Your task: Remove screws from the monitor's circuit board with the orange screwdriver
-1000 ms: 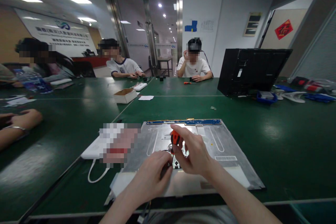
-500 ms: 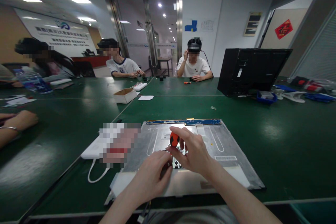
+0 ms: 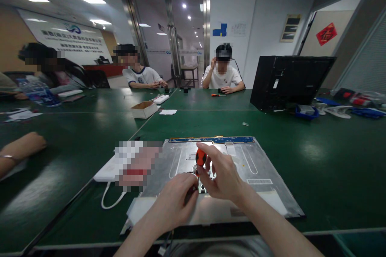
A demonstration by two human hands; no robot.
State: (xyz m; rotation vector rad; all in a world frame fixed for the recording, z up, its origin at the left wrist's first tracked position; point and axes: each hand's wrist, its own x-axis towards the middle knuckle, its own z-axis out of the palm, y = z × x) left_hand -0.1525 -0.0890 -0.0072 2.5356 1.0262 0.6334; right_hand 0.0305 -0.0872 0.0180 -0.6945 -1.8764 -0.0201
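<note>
A screwdriver (image 3: 200, 157) with a stubby orange and black handle stands upright, held in the fingers of my right hand (image 3: 221, 170), the index finger over its top. Its shaft points down at a small metal piece with holes (image 3: 204, 188) in the middle of a flat silver display panel (image 3: 262, 198). My left hand (image 3: 176, 194) is closed beside the shaft, fingertips down at that piece. What those fingers grip is hidden. A blue circuit strip (image 3: 241, 140) runs along the panel's far edge.
Left of the panel lie a white device (image 3: 105, 170) with a white cable and a blurred pinkish object (image 3: 140, 166). Farther off are an open box (image 3: 144, 110), a black monitor (image 3: 289, 82) and a blue tray (image 3: 306, 113). Another person's hand (image 3: 27, 148) rests at left; several people sit around.
My right fingers have shifted slightly on the screwdriver handle, exposing more of the shaft. My left hand stays put. The neighbouring person's hand at left has moved.
</note>
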